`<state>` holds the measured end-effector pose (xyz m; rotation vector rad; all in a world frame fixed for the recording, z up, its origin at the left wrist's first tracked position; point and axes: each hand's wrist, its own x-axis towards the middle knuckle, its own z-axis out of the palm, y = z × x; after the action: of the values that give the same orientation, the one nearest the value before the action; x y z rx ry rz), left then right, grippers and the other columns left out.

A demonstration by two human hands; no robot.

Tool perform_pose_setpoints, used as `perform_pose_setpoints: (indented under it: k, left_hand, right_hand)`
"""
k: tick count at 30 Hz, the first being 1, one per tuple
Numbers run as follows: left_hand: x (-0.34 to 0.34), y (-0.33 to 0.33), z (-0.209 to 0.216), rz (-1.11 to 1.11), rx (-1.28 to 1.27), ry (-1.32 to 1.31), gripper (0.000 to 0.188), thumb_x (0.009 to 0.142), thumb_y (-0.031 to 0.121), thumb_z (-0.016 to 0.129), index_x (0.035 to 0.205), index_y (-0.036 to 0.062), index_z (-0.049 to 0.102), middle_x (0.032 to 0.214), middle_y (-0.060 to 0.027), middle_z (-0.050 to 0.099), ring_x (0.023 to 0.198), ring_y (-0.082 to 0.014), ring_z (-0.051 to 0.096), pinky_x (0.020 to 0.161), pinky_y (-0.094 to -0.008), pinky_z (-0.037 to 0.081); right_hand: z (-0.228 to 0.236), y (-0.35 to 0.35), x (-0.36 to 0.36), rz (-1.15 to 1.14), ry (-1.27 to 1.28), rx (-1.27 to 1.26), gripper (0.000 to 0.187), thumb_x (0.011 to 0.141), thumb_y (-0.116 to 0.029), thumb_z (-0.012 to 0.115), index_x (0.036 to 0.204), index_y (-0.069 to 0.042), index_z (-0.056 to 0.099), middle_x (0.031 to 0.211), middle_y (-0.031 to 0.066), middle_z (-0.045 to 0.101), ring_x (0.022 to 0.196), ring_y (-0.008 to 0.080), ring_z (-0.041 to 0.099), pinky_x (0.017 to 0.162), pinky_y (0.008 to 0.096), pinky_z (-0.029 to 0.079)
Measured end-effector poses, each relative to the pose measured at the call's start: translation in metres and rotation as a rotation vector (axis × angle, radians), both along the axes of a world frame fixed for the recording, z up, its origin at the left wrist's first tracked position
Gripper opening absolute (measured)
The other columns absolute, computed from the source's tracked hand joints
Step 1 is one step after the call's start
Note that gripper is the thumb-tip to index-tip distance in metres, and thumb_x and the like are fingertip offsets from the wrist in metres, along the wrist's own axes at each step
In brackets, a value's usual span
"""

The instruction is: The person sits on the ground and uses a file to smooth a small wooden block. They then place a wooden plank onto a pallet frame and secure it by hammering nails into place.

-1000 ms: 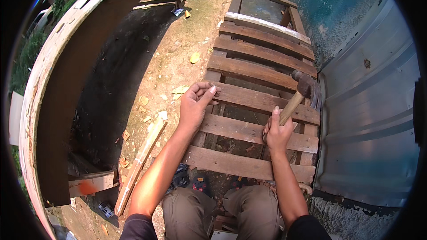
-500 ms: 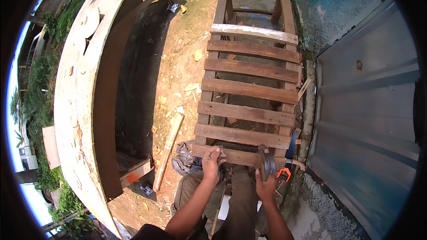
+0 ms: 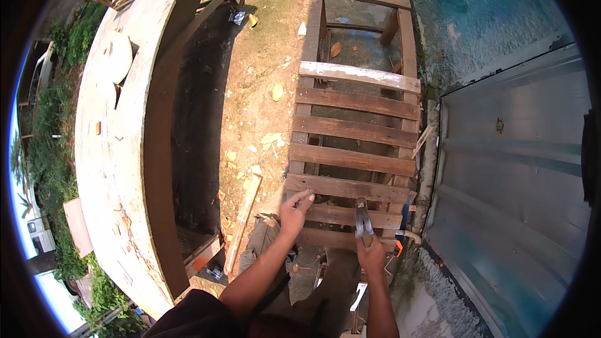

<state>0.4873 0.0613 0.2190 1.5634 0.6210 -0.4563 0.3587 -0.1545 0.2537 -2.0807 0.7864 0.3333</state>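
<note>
A wooden bench frame (image 3: 410,44) with brown cross slats stretches away in front of me. My left hand (image 3: 294,211) is closed in a pinch at the left end of a slat (image 3: 350,189), holding a thin nail (image 3: 310,192) between thumb and fingertips. My right hand (image 3: 372,254) grips a claw hammer (image 3: 363,219). Its dark metal head is over the near slats, to the right of my left hand. Most of the hammer's handle is hidden in my fist.
A long pale-topped table (image 3: 113,163) stands at left. A loose wooden strip (image 3: 244,216) lies on the dirt beside the bench. At right are a teal wall (image 3: 482,19) and a grey metal panel (image 3: 507,156). An orange-handled tool (image 3: 399,247) rests by the near right corner.
My left hand has shifted forward from the nearest slat to one farther up, still pinching the nail. The hammer has moved left and changed its angle in my right hand. The view has tilted.
</note>
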Motion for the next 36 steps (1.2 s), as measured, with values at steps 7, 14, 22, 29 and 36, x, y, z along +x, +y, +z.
perform_pose_setpoints:
  k: [7, 14, 22, 29, 36]
  left_hand:
    - [0.164, 0.036, -0.129, -0.161, 0.109, -0.188, 0.027, 0.091, 0.018, 0.074, 0.108, -0.0034, 0.074, 0.104, -0.0099, 0.075, 0.092, -0.0121, 0.067, 0.085, -0.0270, 0.052]
    - [0.351, 0.035, -0.174, -0.036, 0.003, -0.405, 0.026, 0.097, 0.018, 0.067, 0.108, -0.0042, 0.072, 0.102, -0.0107, 0.075, 0.094, -0.0131, 0.067, 0.085, -0.0282, 0.052]
    - [0.413, -0.002, -0.175, -0.186, 0.347, -0.613, 0.024, 0.094, 0.021, 0.067, 0.105, -0.0005, 0.074, 0.105, -0.0157, 0.074, 0.097, -0.0263, 0.068, 0.089, -0.0343, 0.051]
    - [0.414, -0.007, -0.185, -0.162, 0.303, -0.550, 0.022, 0.092, 0.020, 0.067, 0.102, 0.0016, 0.074, 0.104, -0.0141, 0.073, 0.101, -0.0308, 0.065, 0.092, -0.0379, 0.049]
    - [0.422, -0.004, -0.181, -0.225, 0.307, -0.573, 0.021, 0.091, 0.019, 0.068, 0.099, 0.0008, 0.075, 0.103, -0.0136, 0.073, 0.099, -0.0311, 0.066, 0.089, -0.0375, 0.050]
  right_hand:
    - [-0.003, 0.073, 0.065, -0.230, 0.094, -0.044, 0.036, 0.094, -0.032, 0.070, 0.090, 0.004, 0.068, 0.072, 0.0230, 0.067, 0.071, 0.0342, 0.070, 0.068, 0.0442, 0.052]
    - [-0.019, 0.147, 0.155, -0.386, 0.163, 0.138, 0.036, 0.095, -0.032, 0.069, 0.094, 0.005, 0.068, 0.075, 0.0191, 0.068, 0.070, 0.0258, 0.066, 0.070, 0.0393, 0.050]
    - [-0.010, 0.168, 0.229, -0.402, 0.157, 0.163, 0.037, 0.095, -0.030, 0.070, 0.081, 0.004, 0.063, 0.060, 0.0063, 0.054, 0.060, 0.0118, 0.048, 0.057, 0.0342, 0.043]
    - [-0.017, 0.174, 0.219, -0.460, 0.265, 0.175, 0.042, 0.095, -0.034, 0.070, 0.079, 0.004, 0.063, 0.060, 0.0116, 0.057, 0.059, 0.0154, 0.053, 0.059, 0.0365, 0.045]
    - [-0.027, 0.182, 0.216, -0.473, 0.254, 0.146, 0.043, 0.095, -0.034, 0.069, 0.075, 0.003, 0.061, 0.059, 0.0083, 0.056, 0.060, 0.0126, 0.050, 0.058, 0.0343, 0.043]
